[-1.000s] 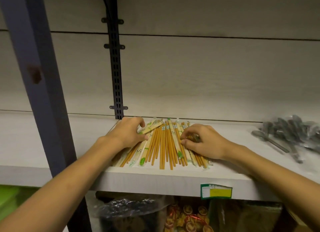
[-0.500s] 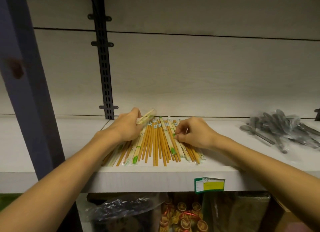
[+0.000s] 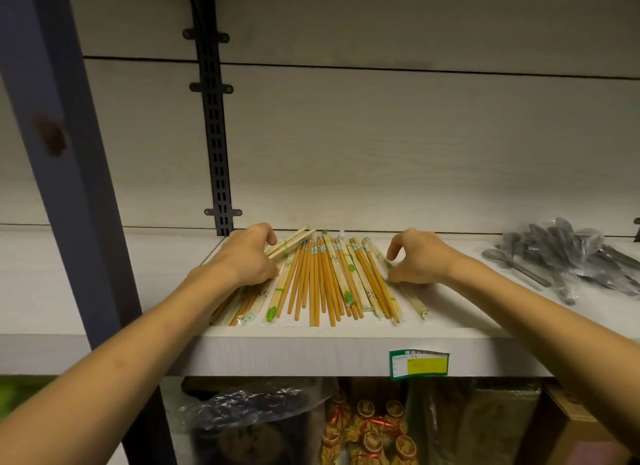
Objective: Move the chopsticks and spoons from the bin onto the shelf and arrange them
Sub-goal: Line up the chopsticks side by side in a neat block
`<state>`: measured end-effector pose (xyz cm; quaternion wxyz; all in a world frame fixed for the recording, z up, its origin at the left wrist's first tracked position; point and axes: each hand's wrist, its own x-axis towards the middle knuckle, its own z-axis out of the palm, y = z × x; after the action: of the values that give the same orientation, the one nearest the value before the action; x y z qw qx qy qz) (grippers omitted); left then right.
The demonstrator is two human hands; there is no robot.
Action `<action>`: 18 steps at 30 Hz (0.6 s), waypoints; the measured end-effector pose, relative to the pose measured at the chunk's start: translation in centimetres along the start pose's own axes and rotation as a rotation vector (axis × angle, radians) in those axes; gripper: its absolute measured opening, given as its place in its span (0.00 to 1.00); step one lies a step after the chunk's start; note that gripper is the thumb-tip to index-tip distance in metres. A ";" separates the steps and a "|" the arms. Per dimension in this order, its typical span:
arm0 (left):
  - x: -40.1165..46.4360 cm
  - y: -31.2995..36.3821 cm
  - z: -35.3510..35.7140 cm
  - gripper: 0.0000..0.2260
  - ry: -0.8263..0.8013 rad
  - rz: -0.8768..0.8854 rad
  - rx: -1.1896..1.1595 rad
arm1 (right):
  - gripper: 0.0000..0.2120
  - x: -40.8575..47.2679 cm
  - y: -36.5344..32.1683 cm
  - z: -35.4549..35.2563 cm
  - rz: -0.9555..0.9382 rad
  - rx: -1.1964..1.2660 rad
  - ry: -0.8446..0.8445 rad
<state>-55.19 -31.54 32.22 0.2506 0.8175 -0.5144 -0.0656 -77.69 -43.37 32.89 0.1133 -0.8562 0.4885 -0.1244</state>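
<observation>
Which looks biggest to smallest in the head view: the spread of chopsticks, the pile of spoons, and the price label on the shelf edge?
1. spread of chopsticks, the widest patch.
2. pile of spoons, somewhat smaller, though the frame edge cuts it off, so this ranking is unsure.
3. price label, clearly smallest, even though it sits nearest the camera.

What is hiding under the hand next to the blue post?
Under the left hand lie chopsticks on the shelf; their near ends poke out below the wrist. A pale wrapped pair sticks out from its fingers. How many it covers cannot be seen.
</observation>
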 end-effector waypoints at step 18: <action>-0.1 -0.8 -0.5 0.11 0.048 -0.122 -0.010 | 0.06 -0.7 -2.8 -1.0 0.076 0.333 -0.004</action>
<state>-54.39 -30.98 32.22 0.2625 0.8474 -0.4571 -0.0635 -76.12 -41.47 34.67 0.2593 -0.8068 0.4927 -0.1975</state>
